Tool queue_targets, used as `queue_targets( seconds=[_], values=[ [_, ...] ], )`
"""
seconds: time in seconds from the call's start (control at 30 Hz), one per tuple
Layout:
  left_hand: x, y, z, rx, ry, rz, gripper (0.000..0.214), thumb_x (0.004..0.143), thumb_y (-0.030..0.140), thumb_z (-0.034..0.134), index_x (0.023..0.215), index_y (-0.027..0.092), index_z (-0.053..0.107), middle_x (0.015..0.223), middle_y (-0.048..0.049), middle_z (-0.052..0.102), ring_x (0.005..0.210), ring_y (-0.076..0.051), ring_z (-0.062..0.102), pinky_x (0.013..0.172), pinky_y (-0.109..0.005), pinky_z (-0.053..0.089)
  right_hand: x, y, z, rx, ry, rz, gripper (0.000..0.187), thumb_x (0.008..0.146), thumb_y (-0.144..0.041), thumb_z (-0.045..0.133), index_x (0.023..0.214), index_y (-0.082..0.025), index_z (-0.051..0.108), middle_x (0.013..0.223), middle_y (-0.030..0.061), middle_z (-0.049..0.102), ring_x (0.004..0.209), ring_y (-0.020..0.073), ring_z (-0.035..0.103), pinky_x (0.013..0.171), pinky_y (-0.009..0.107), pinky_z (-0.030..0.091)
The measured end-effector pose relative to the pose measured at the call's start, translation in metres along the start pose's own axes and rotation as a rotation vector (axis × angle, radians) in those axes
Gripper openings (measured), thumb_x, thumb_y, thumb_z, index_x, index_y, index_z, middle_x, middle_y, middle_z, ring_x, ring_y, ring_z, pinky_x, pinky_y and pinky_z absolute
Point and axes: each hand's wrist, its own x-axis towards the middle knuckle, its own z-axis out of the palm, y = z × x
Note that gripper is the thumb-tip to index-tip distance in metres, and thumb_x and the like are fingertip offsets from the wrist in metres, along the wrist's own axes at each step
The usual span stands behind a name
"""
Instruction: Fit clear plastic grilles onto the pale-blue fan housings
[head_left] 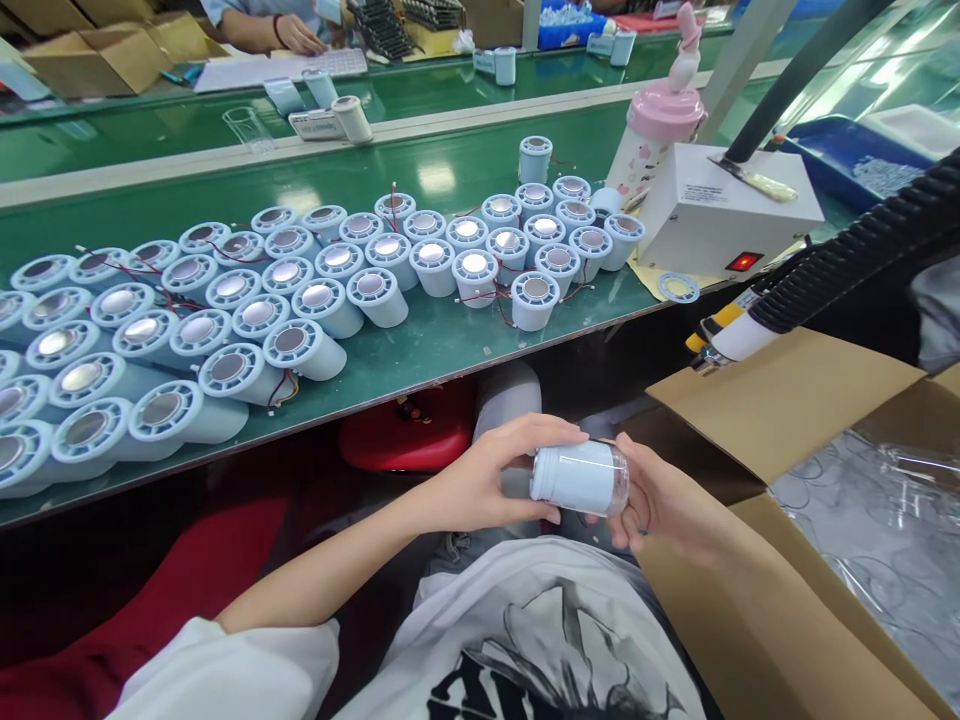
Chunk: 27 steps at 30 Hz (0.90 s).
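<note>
Cup [619, 478], clear, surrounds our blue cylinder [579, 478], off the near edge of the bench [420, 345]. Left hand's [486, 474] fingers clasp the pair's left end, right hand's [664, 500] the right; we'd guess that keeps both aligned. Other cylinders [535, 305] stand grouped, likely for reach.

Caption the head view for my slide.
Left hand and right hand hold a blue cylinder in clear plastic beside a bench of similar cylinders.

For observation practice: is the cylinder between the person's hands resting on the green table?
No, the left hand and right hand hold the light-blue cylinder off the green table.
</note>
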Motion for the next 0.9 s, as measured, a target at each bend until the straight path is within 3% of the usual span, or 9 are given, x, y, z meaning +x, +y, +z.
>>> queue_targets(
  seconds=[0.07,0.13,0.23,0.33,0.4,0.5,0.6,0.8,0.9],
  values=[
    [-0.001,0.004,0.002,-0.032,0.018,-0.094,0.062,0.074,0.025,0.077,0.131,0.028,0.052,0.131,-0.0103,0.053,0.122,-0.025,0.053,0.091,-0.032,0.054,0.001,0.002,-0.002,-0.035,-0.005,0.033,0.066,0.082,-0.077,0.043,0.087,-0.013,0.059,0.061,0.0054,0.065,0.042,0.0108,0.060,0.037,0.014,0.045],
    [-0.001,0.008,0.004,-0.075,0.040,-0.194,0.062,0.075,0.027,0.076,0.131,0.026,0.050,0.128,-0.0101,0.054,0.117,-0.024,0.056,0.091,-0.033,0.054,0.002,0.007,-0.005,-0.136,0.028,-0.098,0.068,0.083,-0.077,0.039,0.102,-0.014,0.057,0.066,0.0048,0.065,0.045,0.0141,0.062,0.038,0.019,0.048],
    [-0.001,0.014,0.004,-0.193,0.048,-0.317,0.064,0.077,0.031,0.075,0.133,0.025,0.045,0.124,-0.0102,0.057,0.106,-0.023,0.062,0.086,-0.034,0.056,0.000,0.013,-0.011,-0.497,0.152,-0.620,0.068,0.080,-0.062,0.065,0.134,-0.026,0.043,0.120,0.0122,0.063,0.097,0.0264,0.068,0.076,0.038,0.060],
    [-0.001,0.017,0.002,-0.311,0.011,-0.417,0.066,0.080,0.035,0.071,0.137,0.024,0.039,0.115,-0.0102,0.061,0.094,-0.023,0.066,0.076,-0.035,0.058,-0.005,0.015,-0.012,-0.907,0.192,-0.996,0.056,0.083,-0.023,0.072,0.132,-0.040,0.051,0.148,0.0032,0.043,0.134,0.0288,0.043,0.109,0.048,0.039],
    [-0.001,0.018,0.000,-0.308,-0.009,-0.426,0.071,0.078,0.036,0.072,0.140,0.025,0.039,0.116,-0.0105,0.062,0.095,-0.024,0.066,0.077,-0.036,0.058,-0.009,0.014,-0.011,-0.932,0.168,-0.948,0.053,0.085,-0.013,0.068,0.128,-0.041,0.056,0.143,0.0007,0.049,0.131,0.0267,0.046,0.108,0.045,0.040],
    [0.000,0.021,-0.004,-0.242,-0.027,-0.331,0.077,0.072,0.030,0.079,0.141,0.027,0.044,0.133,-0.0104,0.055,0.115,-0.027,0.059,0.096,-0.039,0.052,-0.013,0.011,-0.008,-0.584,0.100,-0.668,0.053,0.085,-0.024,0.070,0.133,-0.040,0.053,0.132,0.0023,0.059,0.114,0.0248,0.060,0.093,0.037,0.054],
    [-0.001,0.022,-0.007,-0.273,-0.063,-0.287,0.073,0.075,0.024,0.076,0.141,0.029,0.045,0.139,-0.0095,0.051,0.122,-0.026,0.055,0.102,-0.040,0.048,-0.015,0.010,-0.007,-0.335,0.035,-0.519,0.046,0.084,-0.028,0.073,0.127,-0.039,0.060,0.116,0.0006,0.067,0.094,0.0205,0.067,0.079,0.031,0.058],
    [-0.003,0.004,0.002,-0.426,-0.092,-0.406,0.080,0.075,0.022,0.075,0.145,0.029,0.038,0.132,-0.0090,0.058,0.110,-0.023,0.062,0.095,-0.038,0.051,-0.006,0.017,-0.003,-0.350,0.121,-0.422,0.043,0.080,-0.029,0.076,0.121,-0.032,0.066,0.099,-0.0002,0.072,0.082,0.0174,0.066,0.075,0.028,0.056],
    [0.000,-0.001,-0.002,-0.483,-0.089,-0.531,0.069,0.080,0.028,0.068,0.143,0.024,0.041,0.120,-0.0092,0.064,0.086,-0.017,0.066,0.072,-0.027,0.054,0.000,0.021,0.003,-0.348,0.107,-0.401,0.049,0.086,-0.042,0.067,0.131,-0.026,0.058,0.104,0.0049,0.071,0.080,0.0192,0.067,0.073,0.033,0.057]
  ],
)
